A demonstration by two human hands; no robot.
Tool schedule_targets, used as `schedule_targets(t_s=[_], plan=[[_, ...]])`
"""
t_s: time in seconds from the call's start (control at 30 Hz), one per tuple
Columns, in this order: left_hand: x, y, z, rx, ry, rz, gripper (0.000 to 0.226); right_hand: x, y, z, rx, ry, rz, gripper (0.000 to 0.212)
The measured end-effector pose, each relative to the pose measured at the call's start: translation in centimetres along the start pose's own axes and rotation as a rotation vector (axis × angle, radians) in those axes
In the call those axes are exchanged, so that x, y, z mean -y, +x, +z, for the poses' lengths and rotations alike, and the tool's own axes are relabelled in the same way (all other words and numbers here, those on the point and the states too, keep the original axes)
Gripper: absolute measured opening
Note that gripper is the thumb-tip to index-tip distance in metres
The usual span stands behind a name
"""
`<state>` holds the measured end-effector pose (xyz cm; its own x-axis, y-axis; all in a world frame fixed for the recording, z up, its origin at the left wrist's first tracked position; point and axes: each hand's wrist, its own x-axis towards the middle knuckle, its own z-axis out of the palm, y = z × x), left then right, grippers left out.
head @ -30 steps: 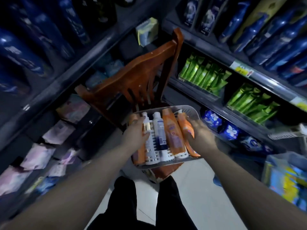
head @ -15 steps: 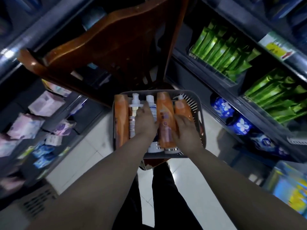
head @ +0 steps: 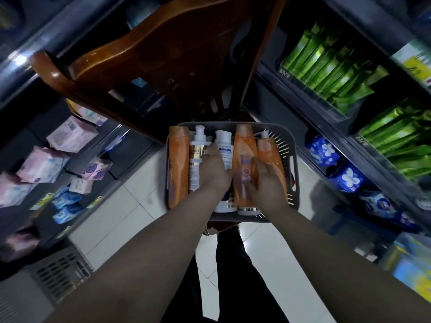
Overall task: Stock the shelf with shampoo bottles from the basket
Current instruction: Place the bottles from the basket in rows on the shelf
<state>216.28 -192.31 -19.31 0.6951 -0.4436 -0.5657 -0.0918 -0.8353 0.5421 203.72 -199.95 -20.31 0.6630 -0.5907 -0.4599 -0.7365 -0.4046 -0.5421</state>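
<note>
A grey slotted basket (head: 293,148) rests on a chair seat in front of me, with several bottles lying side by side in it. From the left they are an orange bottle (head: 178,164), a white-and-gold pump bottle (head: 196,155), a white bottle (head: 225,148), a second orange bottle (head: 243,150) and an orange pump bottle (head: 268,148). My left hand (head: 214,170) lies over the white bottle, fingers curled down beside it. My right hand (head: 267,183) wraps the orange pump bottle, its thumb between the two orange bottles.
The brown wooden chair back (head: 163,54) rises just beyond the basket. Shelves on the right hold green packs (head: 326,66) and blue flowered packs (head: 347,178). The left shelves carry pink packs (head: 70,136). A tiled aisle runs between them, with a floor grille (head: 60,276) at lower left.
Both hands moved from the basket's sides onto the bottles inside it. My view dropped lower and closer to the basket.
</note>
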Motion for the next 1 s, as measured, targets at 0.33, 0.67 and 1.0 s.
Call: schedule_targets(t_s=[0.33, 0.67, 1.0], plan=[[2.8, -2.4, -5.0, 0.164, -0.761, -0.178, 0.051, 1.7, 1.9, 2.1, -0.021, 0.18, 0.235, 0.089], [2.4, -6.3, -10.5, 0.43, -1.461, -0.193, 0.05, 3.8, 1.0, -2.0, 0.212, 0.446, 0.401, 0.058], [5.3, -14.5, -24.4, -0.008, -1.479, -0.014, 0.031, 17.0, -6.6, -10.1, 0.365, 0.824, -0.093, 0.052]])
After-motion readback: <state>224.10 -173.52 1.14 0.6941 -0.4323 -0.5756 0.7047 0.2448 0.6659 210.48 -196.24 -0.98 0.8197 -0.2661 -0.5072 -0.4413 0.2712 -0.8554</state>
